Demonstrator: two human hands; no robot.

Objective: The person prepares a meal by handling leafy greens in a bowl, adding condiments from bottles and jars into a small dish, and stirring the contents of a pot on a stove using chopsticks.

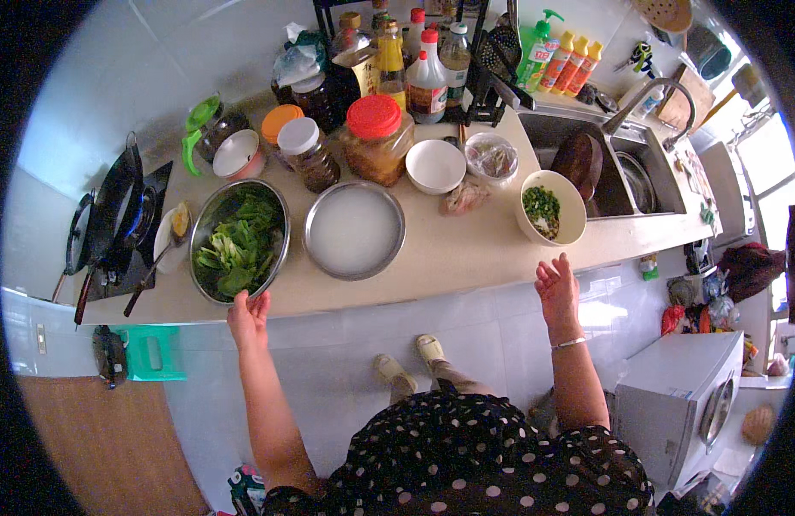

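My left hand point(247, 317) is at the near rim of a steel bowl point(283, 258) of green leafy vegetables point(239, 248); whether it grips the rim or only touches it is unclear. To the right of this bowl stands a round steel basin point(354, 230) of cloudy whitish liquid. My right hand point(558, 293) is held in the air just off the counter's front edge, fingers apart and nothing in it. Just beyond it, a cream bowl point(570, 216) holds chopped green onion and dark seasoning. An empty white bowl point(435, 167) and a bowl under plastic film point(491, 158) stand farther back.
At the left, a black wok point(118, 200) is tilted by a lit gas burner point(146, 216), beside a ladle point(153, 271) on a white dish. Jars, including a red-lidded one point(378, 145), and sauce bottles point(428, 84) line the back. A double sink point(607, 164) lies right.
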